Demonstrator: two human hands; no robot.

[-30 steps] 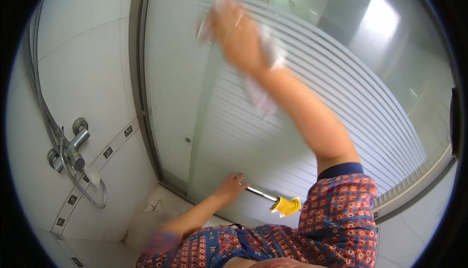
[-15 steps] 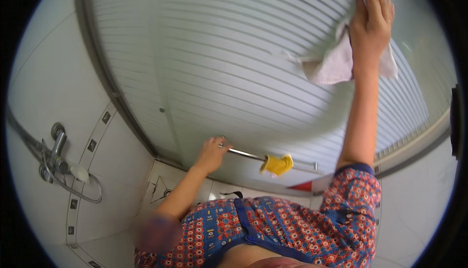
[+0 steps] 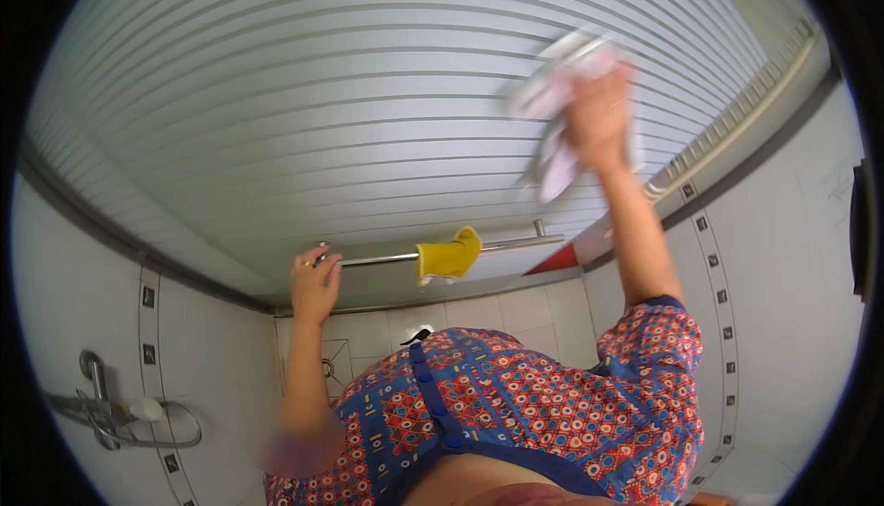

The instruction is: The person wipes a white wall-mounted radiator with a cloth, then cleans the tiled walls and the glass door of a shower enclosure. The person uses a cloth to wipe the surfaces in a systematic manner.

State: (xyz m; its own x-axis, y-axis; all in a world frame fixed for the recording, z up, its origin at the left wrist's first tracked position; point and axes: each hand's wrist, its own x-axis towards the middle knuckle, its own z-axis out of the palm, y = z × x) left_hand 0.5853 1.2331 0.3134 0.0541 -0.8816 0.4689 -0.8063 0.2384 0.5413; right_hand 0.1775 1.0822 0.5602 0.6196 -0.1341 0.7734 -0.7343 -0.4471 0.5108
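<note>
A striped frosted glass shower door (image 3: 322, 110) fills the upper part of the view. Against its right side, my right hand (image 3: 600, 119) holds a white-pink cloth (image 3: 539, 92); both are smeared by motion. Low on the door runs a metal bar handle (image 3: 382, 258). My left hand (image 3: 315, 287) is closed round the left end of this bar, with a ring on one finger. Over the middle of the bar hangs a yellow cloth (image 3: 449, 255).
At lower left, a shower mixer tap (image 3: 99, 405) with a looped hose is on the tiled wall. A floor drain (image 3: 329, 368) lies below my left hand. Something red (image 3: 552, 260) shows by the bar's right end. A tiled wall (image 3: 773, 285) stands on the right.
My right hand has come down and left across the glass with the cloth. My view has shifted, so the door fills more of it. My left hand stays on the bar.
</note>
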